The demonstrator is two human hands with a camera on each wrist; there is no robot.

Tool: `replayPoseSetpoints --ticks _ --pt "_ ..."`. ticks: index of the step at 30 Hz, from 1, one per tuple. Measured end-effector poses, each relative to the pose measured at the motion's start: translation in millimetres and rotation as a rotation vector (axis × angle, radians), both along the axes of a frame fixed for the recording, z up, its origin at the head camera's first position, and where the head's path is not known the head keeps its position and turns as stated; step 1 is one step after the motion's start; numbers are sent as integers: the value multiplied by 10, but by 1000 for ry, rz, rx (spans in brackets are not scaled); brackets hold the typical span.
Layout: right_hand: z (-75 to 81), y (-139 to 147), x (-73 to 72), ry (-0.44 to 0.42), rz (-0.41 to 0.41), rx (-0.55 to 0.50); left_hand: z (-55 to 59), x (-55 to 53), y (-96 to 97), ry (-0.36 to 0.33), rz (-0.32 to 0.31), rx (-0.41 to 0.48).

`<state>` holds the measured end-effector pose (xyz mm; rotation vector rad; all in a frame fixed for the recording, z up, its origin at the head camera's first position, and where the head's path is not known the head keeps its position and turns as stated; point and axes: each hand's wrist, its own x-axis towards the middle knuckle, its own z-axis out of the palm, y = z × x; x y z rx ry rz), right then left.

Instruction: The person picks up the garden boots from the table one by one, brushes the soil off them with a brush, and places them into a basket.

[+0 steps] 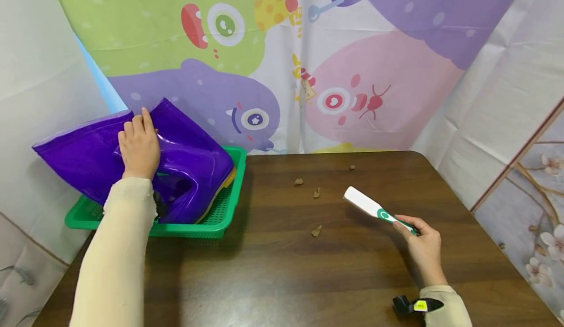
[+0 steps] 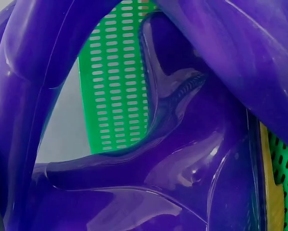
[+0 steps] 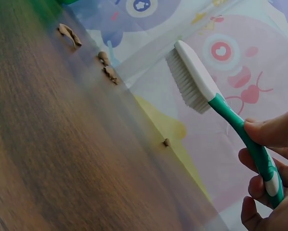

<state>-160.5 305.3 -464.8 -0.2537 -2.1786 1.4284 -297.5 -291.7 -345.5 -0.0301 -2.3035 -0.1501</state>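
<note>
In the head view, my left hand grips the shafts of a pair of shiny purple rain boots at the left. The boots lean in a green plastic basket, shafts spread apart and a yellowish sole edge facing right. Close up, the left wrist view shows the glossy boots with the basket's slotted wall behind; the left fingers are out of that view. Over the table's right side, my right hand holds a scrubbing brush by its green handle. Its white bristles point down and left.
Several small brown crumpled scraps lie scattered on the dark wooden table between basket and brush. A cartoon-printed curtain hangs along the back edge. White cloth closes off the left side.
</note>
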Motion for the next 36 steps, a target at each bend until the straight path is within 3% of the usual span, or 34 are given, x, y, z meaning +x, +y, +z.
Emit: replayPoseSetpoints --ticks 2,9,19,22,28,36 --pt "-2 -5 -3 -4 1 5 -10 0 -1 -60 20 -2" --pt "-10 -19 1 -27 -1 16 -83 35 -40 -365 88 3" --pt "-22 -21 -4 -11 24 17 -77 40 -93 -515 89 -13" --pt "-25 -22 -12 -8 25 30 -46 43 -110 -510 78 7" --pt "-27 -23 -18 -11 24 37 57 80 -74 -420 53 63" --pt "-33 -20 -17 -19 18 34 181 142 90 -227 -2 71"
